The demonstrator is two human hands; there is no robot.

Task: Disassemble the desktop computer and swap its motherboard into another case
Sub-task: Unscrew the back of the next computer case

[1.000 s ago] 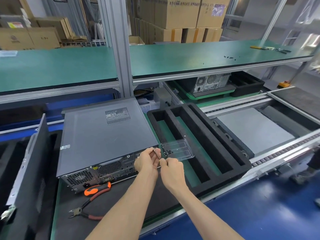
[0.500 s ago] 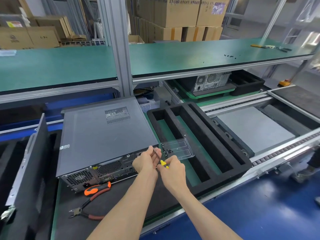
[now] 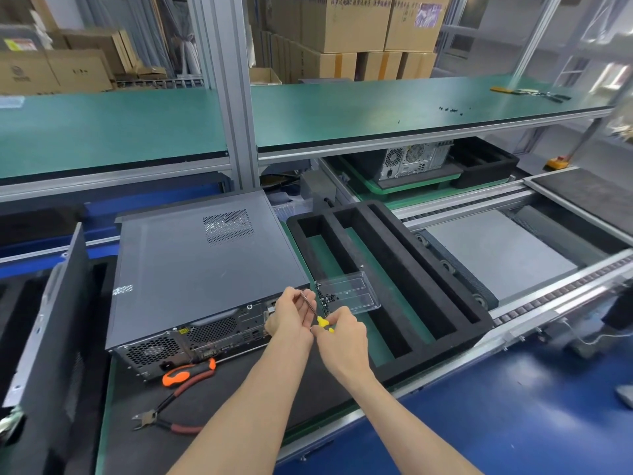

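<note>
A dark grey desktop computer case (image 3: 205, 269) lies flat on the black mat, its rear panel (image 3: 191, 337) facing me. My right hand (image 3: 342, 337) grips the yellow handle of a small screwdriver (image 3: 320, 318). Its metal shaft slants up to the left into the fingers of my left hand (image 3: 291, 317), which pinches the shaft near its tip. Both hands hover at the case's rear right corner. A clear plastic tray (image 3: 352, 291) holding several black screws sits just beyond them on the black foam insert (image 3: 411, 269).
An orange-handled screwdriver (image 3: 188, 370) and red-handled cutters (image 3: 164, 419) lie on the mat before the case. A removed side panel (image 3: 48, 320) leans at the left. A second computer (image 3: 414, 159) stands under the green shelf (image 3: 376, 111). A conveyor (image 3: 496, 255) runs at the right.
My right hand has drawn back a little along the screwdriver, so its yellow handle now shows. My left hand has stayed on the shaft.
</note>
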